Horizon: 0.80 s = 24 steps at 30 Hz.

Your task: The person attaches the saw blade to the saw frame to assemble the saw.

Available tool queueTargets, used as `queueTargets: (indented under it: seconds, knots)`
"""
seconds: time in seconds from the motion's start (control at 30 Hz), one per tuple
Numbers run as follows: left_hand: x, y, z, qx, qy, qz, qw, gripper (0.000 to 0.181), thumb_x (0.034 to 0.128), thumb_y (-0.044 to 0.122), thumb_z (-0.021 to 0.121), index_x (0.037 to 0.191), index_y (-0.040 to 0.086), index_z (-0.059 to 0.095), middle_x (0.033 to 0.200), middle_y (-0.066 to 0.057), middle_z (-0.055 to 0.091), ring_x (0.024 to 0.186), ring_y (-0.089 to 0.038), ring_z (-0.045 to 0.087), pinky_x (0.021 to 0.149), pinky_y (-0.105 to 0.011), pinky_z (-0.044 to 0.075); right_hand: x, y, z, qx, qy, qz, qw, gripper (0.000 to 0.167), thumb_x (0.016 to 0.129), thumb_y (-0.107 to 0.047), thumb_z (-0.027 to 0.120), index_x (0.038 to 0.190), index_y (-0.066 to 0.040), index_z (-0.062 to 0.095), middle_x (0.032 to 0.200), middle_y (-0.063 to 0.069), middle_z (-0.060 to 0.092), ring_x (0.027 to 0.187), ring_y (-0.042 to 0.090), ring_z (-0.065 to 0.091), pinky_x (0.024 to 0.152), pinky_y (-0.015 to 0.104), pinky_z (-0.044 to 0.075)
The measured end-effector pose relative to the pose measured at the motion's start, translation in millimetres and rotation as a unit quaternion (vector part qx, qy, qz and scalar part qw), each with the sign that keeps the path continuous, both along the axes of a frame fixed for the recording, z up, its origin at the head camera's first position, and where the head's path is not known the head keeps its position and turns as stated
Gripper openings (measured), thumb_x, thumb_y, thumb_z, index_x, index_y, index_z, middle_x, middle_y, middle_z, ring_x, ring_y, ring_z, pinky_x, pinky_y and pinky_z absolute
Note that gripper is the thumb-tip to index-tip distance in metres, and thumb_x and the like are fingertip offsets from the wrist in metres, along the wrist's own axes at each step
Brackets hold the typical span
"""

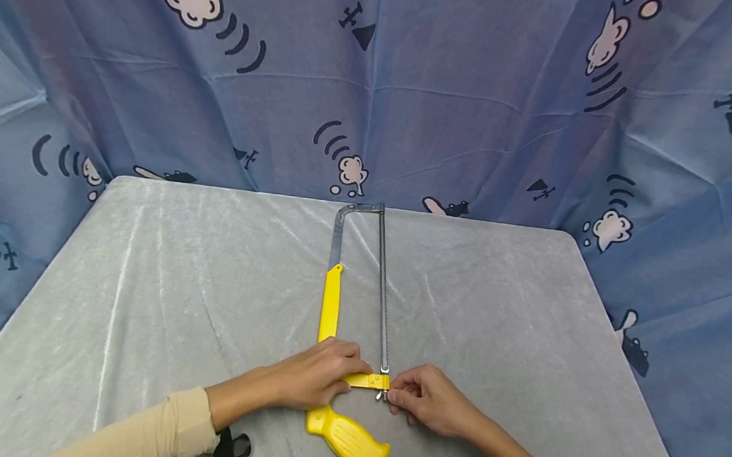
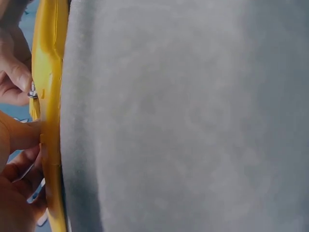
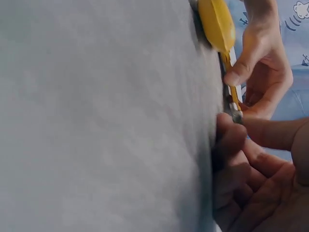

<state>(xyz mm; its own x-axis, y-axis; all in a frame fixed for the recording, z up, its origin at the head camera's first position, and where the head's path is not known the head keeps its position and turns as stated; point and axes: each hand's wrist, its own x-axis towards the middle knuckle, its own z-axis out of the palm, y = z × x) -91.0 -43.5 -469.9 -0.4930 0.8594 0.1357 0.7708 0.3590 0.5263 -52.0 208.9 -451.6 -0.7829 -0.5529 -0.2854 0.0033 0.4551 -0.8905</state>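
A hacksaw [image 1: 330,305] with a yellow and grey metal frame lies on the cloth-covered table, its yellow handle [image 1: 355,443] toward me. Its thin blade [image 1: 382,287] runs along the right side. My left hand [image 1: 319,372] grips the yellow frame where the short arm branches off, covering that corner. At the arm's end sits a small metal wing nut [image 1: 381,395], also visible in the left wrist view. The thumb and forefinger of my right hand [image 1: 433,400] pinch at this wing nut from the right; the fingertips partly hide it in the right wrist view.
A pale grey velvety cloth covers the table [image 1: 207,280]. Behind and on both sides hangs a blue patterned curtain [image 1: 452,120]. A black strap piece [image 1: 232,447] shows below my left sleeve.
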Motion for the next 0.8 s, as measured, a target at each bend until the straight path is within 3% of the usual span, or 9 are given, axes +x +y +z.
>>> queueTargets:
  seconds: [0.27, 0.4, 0.53, 0.6, 0.67, 0.73, 0.8]
  knots:
    - [-2.8, 0.8, 4.5, -0.011, -0.003, -0.01, 0.9999, 0.034, 0.085, 0.008, 0.073, 0.119, 0.011, 0.07, 0.096, 0.003, 0.06, 0.085, -0.007, 0.053, 0.081, -0.023, 0.042, -10.2, 6.9, 13.1, 0.043, 0.01, 0.046, 0.998, 0.018, 0.096, -0.019, 0.063, 0.089, -0.007, 0.074, 0.065, -0.006, 0.058, 0.056, 0.002, 0.047, 0.052, 0.019, 0.039]
    - [-4.6, 0.6, 7.5, -0.014, -0.016, -0.015, 0.9997, 0.032, 0.0857, 0.009, 0.073, 0.118, 0.01, 0.071, 0.099, 0.003, 0.064, 0.088, -0.005, 0.057, 0.083, -0.022, 0.043, -19.1, 13.5, 24.1, 0.055, 0.013, 0.035, 0.9978, 0.02, 0.097, -0.02, 0.062, 0.097, -0.003, 0.072, 0.072, 0.003, 0.064, 0.059, 0.007, 0.053, 0.054, 0.024, 0.046]
    - [-10.3, -1.5, 14.4, 0.005, -0.032, -0.001, 0.9995, 0.028, 0.0886, 0.011, 0.071, 0.117, 0.009, 0.071, 0.101, 0.001, 0.067, 0.091, -0.006, 0.06, 0.084, -0.022, 0.046, -32.1, 20.2, 37.9, 0.092, 0.069, 0.008, 0.9933, 0.021, 0.097, -0.019, 0.062, 0.103, -0.001, 0.07, 0.079, 0.005, 0.066, 0.064, 0.011, 0.057, 0.057, 0.027, 0.048]
    - [-16.0, -4.1, 18.9, 0.02, -0.025, 0.02, 0.9993, 0.027, 0.0902, 0.011, 0.068, 0.117, 0.007, 0.071, 0.102, -0.001, 0.068, 0.091, -0.008, 0.061, 0.084, -0.025, 0.049, -39.2, 23.3, 44.9, 0.128, 0.108, -0.012, 0.9858, 0.022, 0.096, -0.02, 0.063, 0.106, -0.002, 0.07, 0.083, 0.003, 0.067, 0.068, 0.011, 0.058, 0.059, 0.028, 0.048]
    - [-23.8, -8.1, 23.6, 0.031, 0.004, 0.052, 0.9982, 0.027, 0.0911, 0.011, 0.067, 0.117, 0.006, 0.071, 0.103, -0.003, 0.068, 0.092, -0.013, 0.063, 0.085, -0.029, 0.05, -45.6, 26.7, 51.0, 0.168, 0.152, -0.038, 0.9733, 0.026, 0.096, -0.021, 0.063, 0.113, -0.002, 0.068, 0.09, 0.003, 0.068, 0.076, 0.014, 0.061, 0.065, 0.031, 0.05]
    - [-34.4, -13.8, 25.7, 0.038, 0.054, 0.091, 0.9937, 0.027, 0.0899, 0.011, 0.068, 0.116, 0.005, 0.071, 0.105, -0.006, 0.069, 0.096, -0.019, 0.064, 0.089, -0.036, 0.05, -51.7, 31.0, 55.1, 0.206, 0.199, -0.066, 0.9558, 0.032, 0.095, -0.022, 0.065, 0.12, -0.002, 0.066, 0.1, 0.008, 0.069, 0.088, 0.021, 0.064, 0.074, 0.039, 0.053]
    - [-46.5, -22.4, 26.2, 0.038, 0.105, 0.137, 0.9843, 0.03, 0.0888, 0.011, 0.069, 0.117, 0.003, 0.071, 0.112, -0.011, 0.068, 0.104, -0.025, 0.064, 0.095, -0.041, 0.048, -58.6, 36.9, 57.1, 0.241, 0.256, -0.091, 0.9316, 0.041, 0.094, -0.024, 0.066, 0.127, -0.001, 0.061, 0.113, 0.015, 0.067, 0.102, 0.03, 0.064, 0.084, 0.049, 0.051]
